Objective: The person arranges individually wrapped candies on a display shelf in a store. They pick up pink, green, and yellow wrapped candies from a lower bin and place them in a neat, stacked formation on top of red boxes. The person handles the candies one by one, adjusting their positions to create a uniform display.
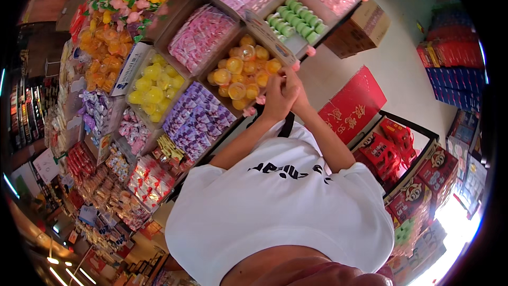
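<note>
My left hand (275, 97) and my right hand (293, 87) meet at the front corner of a bin of orange capsule-shaped sweets (238, 69). The fingers of both are curled and overlap; whether anything small is between them cannot be told. Pink ornaments (311, 51) line the bins' front edge, one of them (295, 66) right beside my fingertips. A printed card divider (270, 37) stands between this bin and one with green-and-white rolled sweets (295, 20). Left of the orange sweets are purple packets (196, 117), yellow capsules (156, 87) and pink wrapped sweets (200, 37).
Cardboard boxes (363, 28) stand on the floor at the right of the display. Behind my right arm is a red box lid (353, 103) and a black-edged bin of red packets (381, 147). Stacked goods (452, 55) line the far right.
</note>
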### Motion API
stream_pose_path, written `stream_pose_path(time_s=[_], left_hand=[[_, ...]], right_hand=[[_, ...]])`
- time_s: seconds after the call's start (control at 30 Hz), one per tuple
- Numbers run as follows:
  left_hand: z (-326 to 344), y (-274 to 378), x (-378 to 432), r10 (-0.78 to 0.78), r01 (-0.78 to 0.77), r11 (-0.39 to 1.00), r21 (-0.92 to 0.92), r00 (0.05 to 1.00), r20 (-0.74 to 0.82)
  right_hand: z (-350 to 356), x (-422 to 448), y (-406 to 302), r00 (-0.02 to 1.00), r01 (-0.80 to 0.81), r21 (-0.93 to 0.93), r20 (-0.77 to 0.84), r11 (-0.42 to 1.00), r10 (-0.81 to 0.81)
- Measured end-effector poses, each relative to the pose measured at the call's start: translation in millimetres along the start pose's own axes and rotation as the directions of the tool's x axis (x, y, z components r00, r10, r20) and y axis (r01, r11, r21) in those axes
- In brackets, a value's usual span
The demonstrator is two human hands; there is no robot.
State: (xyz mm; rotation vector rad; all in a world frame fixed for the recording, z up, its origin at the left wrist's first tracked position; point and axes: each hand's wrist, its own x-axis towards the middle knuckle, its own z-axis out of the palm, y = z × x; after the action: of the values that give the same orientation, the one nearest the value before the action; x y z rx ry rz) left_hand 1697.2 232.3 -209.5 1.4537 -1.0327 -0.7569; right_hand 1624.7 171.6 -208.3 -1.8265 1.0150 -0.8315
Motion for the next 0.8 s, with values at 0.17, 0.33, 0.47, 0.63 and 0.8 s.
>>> stream_pose_path(time_s=[0.17, 0.33, 0.47, 0.63, 0.8], left_hand=[[-60, -30, 25, -0.317, 0.362, 0.924, 0.123, 0.905, -0.282], [-113, -92, 9, -0.532, 0.624, 0.775, 0.104, 0.732, -0.426], [-127, -97, 4, -0.624, 0.723, 0.675, 0.148, 0.667, -0.407], [-121, -109, 4, -0.659, 0.769, 0.627, 0.127, 0.61, -0.44], [-113, -108, 5, -0.66, 0.739, 0.673, -0.044, 0.572, -0.486]], right_hand=[[75, 40, 25, 0.896, -0.081, -0.031, 0.436, 0.996, 0.086], [148, 27, 50, 0.655, -0.101, -0.319, 0.691, 0.942, 0.304], [168, 19, 51, 0.579, 0.057, -0.482, 0.729, 0.874, 0.365], [166, 22, 50, 0.574, -0.052, -0.48, 0.703, 0.876, 0.419], [158, 27, 36, 0.647, -0.277, -0.359, 0.616, 0.891, 0.45]])
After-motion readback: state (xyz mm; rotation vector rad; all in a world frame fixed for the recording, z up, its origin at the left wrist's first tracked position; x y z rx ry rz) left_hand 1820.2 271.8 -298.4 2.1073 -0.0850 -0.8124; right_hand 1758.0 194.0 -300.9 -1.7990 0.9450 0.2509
